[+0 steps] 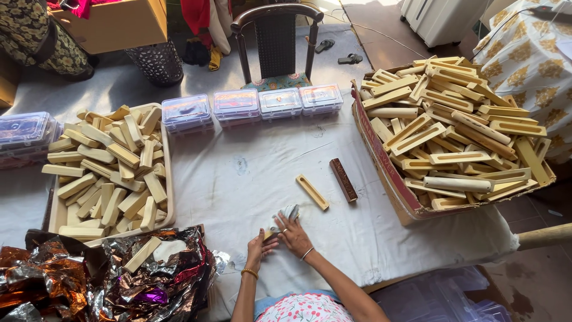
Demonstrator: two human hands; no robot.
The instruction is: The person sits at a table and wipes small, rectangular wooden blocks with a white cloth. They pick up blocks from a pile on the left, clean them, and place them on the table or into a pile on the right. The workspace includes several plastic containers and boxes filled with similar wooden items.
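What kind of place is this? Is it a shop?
Probably a small home workshop for packing things by hand, not a shop. A cardboard box and a tray hold heaps of wooden pieces, and clear plastic boxes wait in a row.

Bare cloth (238,173) mid-table free; tray (168,179) left, box (387,179) right hem it.

Pale wood on white cloth

Cream blocks (110,173), one dark brown speckled bar (344,179), white tablecloth (250,173), crinkled copper-purple foil (119,277).
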